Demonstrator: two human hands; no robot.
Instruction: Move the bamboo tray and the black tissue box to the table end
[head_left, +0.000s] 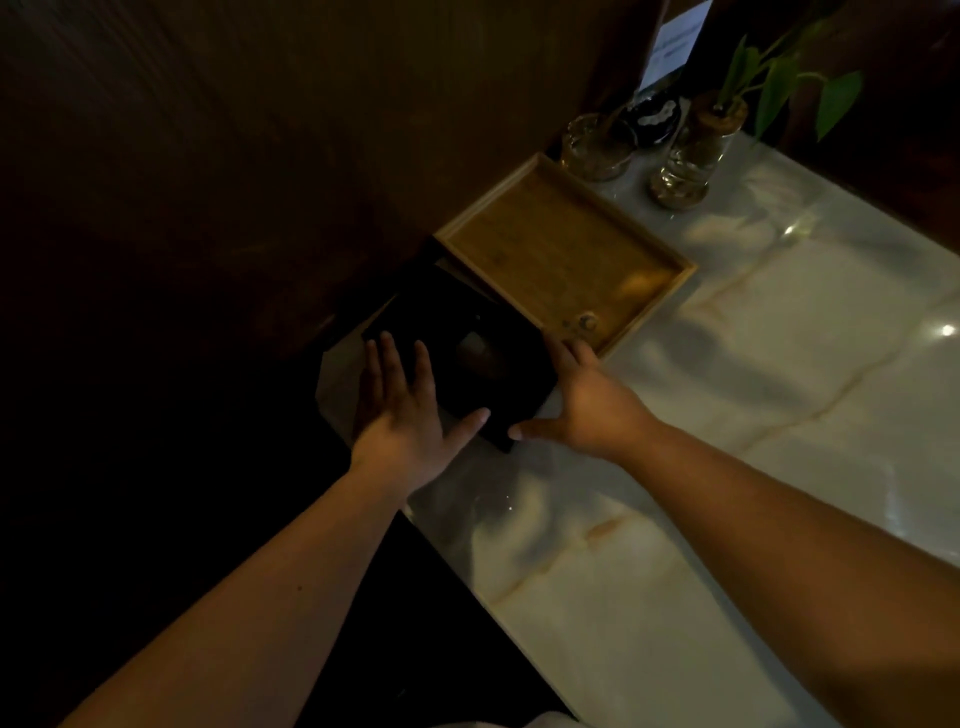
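- The fingers (387, 364) of the left hand (402, 415) lie spread and flat along the near-left side of the black tissue box (457, 353), thumb angled out toward the box's near corner.
- The right hand (582, 400) cups the box's right side, fingers hidden behind its edge so I cannot tell their spread; the thumb points left toward the same near corner, close to the left thumb.
- Both forearms reach forward from the bottom of the view, bare, converging on the box.
- The box sits on the pale marble surface (779, 364) at its far-left corner, against the dark wooden wall (260, 156).
- The bamboo tray (566, 249) lies just beyond the box, touching or nearly touching it, also along the wall.
- Behind the tray stand a glass jar (597, 148) and a glass bottle with a green plant (691, 156).
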